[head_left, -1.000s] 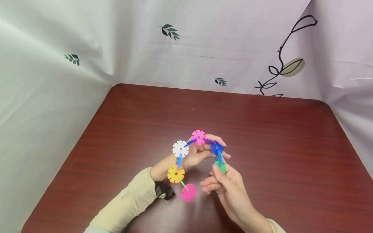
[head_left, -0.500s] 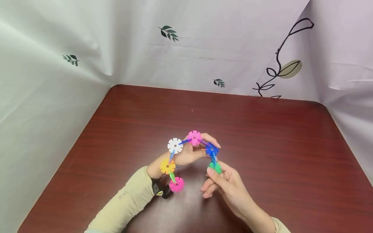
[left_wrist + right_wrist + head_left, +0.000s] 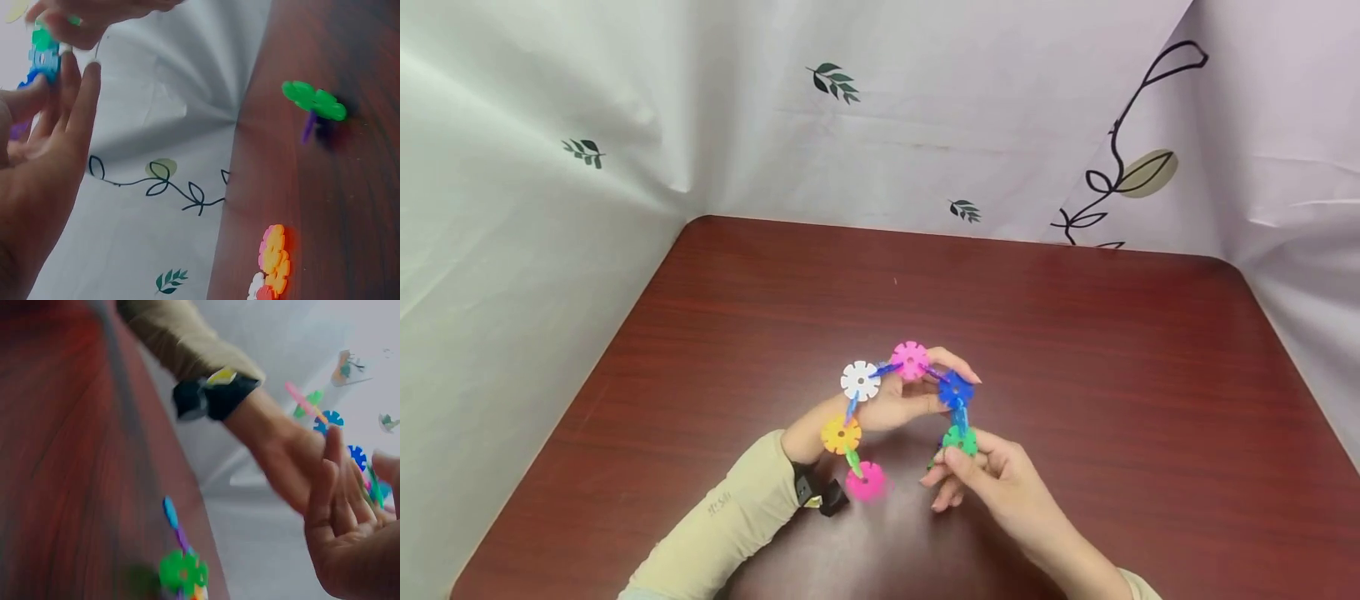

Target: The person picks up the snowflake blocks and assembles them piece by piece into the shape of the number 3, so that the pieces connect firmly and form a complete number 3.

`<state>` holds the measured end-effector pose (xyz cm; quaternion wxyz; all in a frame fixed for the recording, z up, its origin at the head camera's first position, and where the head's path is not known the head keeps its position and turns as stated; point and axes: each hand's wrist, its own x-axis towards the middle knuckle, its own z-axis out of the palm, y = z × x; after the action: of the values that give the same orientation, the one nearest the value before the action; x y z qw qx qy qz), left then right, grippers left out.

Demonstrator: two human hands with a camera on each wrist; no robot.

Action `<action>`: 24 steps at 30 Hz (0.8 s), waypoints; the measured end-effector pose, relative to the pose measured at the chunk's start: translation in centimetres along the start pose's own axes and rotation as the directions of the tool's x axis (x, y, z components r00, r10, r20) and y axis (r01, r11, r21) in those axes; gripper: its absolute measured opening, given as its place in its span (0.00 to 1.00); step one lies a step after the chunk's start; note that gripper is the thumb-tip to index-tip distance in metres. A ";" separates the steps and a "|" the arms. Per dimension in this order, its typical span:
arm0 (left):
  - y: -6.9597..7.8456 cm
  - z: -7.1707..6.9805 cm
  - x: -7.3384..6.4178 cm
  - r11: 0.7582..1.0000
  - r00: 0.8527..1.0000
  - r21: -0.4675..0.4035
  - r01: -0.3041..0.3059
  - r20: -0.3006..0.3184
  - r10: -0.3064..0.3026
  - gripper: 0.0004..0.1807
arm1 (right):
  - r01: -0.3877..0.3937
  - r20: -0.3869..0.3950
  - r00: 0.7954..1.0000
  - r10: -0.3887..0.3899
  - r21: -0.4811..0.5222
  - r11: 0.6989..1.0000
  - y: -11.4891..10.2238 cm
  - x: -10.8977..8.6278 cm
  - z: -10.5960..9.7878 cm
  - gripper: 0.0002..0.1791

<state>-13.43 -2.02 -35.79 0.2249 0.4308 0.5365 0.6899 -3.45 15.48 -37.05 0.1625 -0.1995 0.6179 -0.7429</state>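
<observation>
Notched plastic snowflake discs are joined in a chain (image 3: 859,381) that arches in front of my left hand (image 3: 891,407). From its pink end (image 3: 866,481) it runs up through yellow, white and pink, then down to blue and green. My left hand reaches behind the arch, thumb and fingers at the blue disc (image 3: 957,389). With thumb and fingers, my right hand (image 3: 1000,475) pinches the green disc (image 3: 960,441) at the other end. In the left wrist view, both hands meet around the light blue disc (image 3: 45,59). The pink end hangs free beside the left wrist.
A dark red wooden table (image 3: 775,283) lies below, with pale printed cloth (image 3: 895,125) behind and at the sides. A black wrist camera (image 3: 827,497) sits on the left wrist. The left wrist view shows another green disc (image 3: 314,101) and several orange pieces (image 3: 275,259) against the table.
The chain shifted left with both hands, then came slightly back right. Its loose pink end swung left and up toward the left wrist, then a little back. Both hands keep their hold.
</observation>
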 end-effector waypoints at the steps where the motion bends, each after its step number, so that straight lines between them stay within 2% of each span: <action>1: 0.0 -0.2 -0.1 1.000 1.000 -0.013 0.001 0.027 -0.001 0.17 | -0.004 0.017 1.000 0.005 -0.064 0.998 -0.3 0.0 0.0 0.09; 3: 0.0 -0.7 -0.3 0.998 0.997 -0.055 0.024 0.074 -0.020 0.18 | 0.022 0.052 0.999 -0.012 -0.206 0.978 -0.2 0.0 -0.5 0.08; 4: 0.0 -1.0 -0.5 0.994 0.994 -0.093 0.051 0.098 -0.042 0.19 | 0.040 0.055 0.998 -0.025 -0.296 0.954 -0.2 0.0 -0.8 0.07; 5: 0.0 -1.2 -0.7 0.988 0.990 -0.130 0.083 0.122 -0.067 0.20 | 0.055 0.048 0.998 -0.038 -0.400 0.915 -0.2 0.1 -1.1 0.07; 6: 0.0 -1.3 -0.9 0.980 0.985 -0.164 0.116 0.144 -0.093 0.21 | 0.068 0.034 0.998 -0.059 -0.506 0.860 -0.1 0.2 -1.5 0.07; 7: -0.1 -1.5 -1.1 0.971 0.979 -0.187 0.148 0.165 -0.118 0.23 | 0.074 0.020 0.997 -0.078 -0.607 0.791 0.0 0.4 -1.8 0.07; 9: -0.2 -1.6 -1.5 0.960 0.968 -0.209 0.189 0.203 -0.146 0.27 | 0.073 -0.004 0.992 -0.122 -0.781 0.620 0.3 1.0 -2.6 0.10; 10: -0.2 -1.6 -1.6 0.955 0.963 -0.219 0.199 0.227 -0.148 0.30 | 0.073 -0.003 0.991 -0.137 -0.836 0.544 0.6 1.4 -3.0 0.12; 11: -0.3 -1.7 -1.6 0.953 0.959 -0.226 0.200 0.246 -0.143 0.33 | 0.077 0.007 0.989 -0.147 -0.874 0.479 0.8 1.8 -3.4 0.14; 13: -0.5 -1.7 -1.6 0.955 0.958 -0.230 0.185 0.260 -0.123 0.37 | 0.098 0.054 0.991 -0.125 -0.918 0.384 1.3 2.6 -4.2 0.16; 14: -0.6 -1.7 -1.6 0.957 0.959 -0.231 0.175 0.262 -0.112 0.38 | 0.118 0.087 0.991 -0.104 -0.928 0.353 1.6 2.9 -4.4 0.16; 16: -0.8 -1.7 -1.5 0.954 0.964 -0.245 0.171 0.240 -0.112 0.39 | 0.177 0.170 0.984 -0.052 -0.923 0.341 2.1 3.4 -4.8 0.16; 18: -0.9 -1.7 -1.6 0.948 0.974 -0.262 0.179 0.181 -0.134 0.40 | 0.258 0.264 0.964 -0.029 -0.907 0.333 2.6 3.8 -4.9 0.14; 20: -0.8 -1.7 -1.8 0.935 0.977 -0.294 0.199 0.127 -0.168 0.43 | 0.325 0.334 0.942 -0.031 -0.886 0.332 3.1 4.1 -4.8 0.10; 22: -0.8 -1.7 -2.0 0.921 0.977 -0.326 0.213 0.083 -0.197 0.45 | 0.372 0.374 0.926 -0.054 -0.878 0.300 3.6 4.2 -4.6 0.07; 24: -0.7 -1.7 -2.1 0.922 0.978 -0.325 0.210 0.051 -0.204 0.46 | 0.399 0.389 0.917 -0.092 -0.874 0.278 3.9 4.3 -4.4 0.03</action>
<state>-13.82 -4.32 -37.29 0.3694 0.3337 0.4549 0.7384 -9.37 16.41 -41.15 -0.0219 -0.4460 0.8658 -0.2260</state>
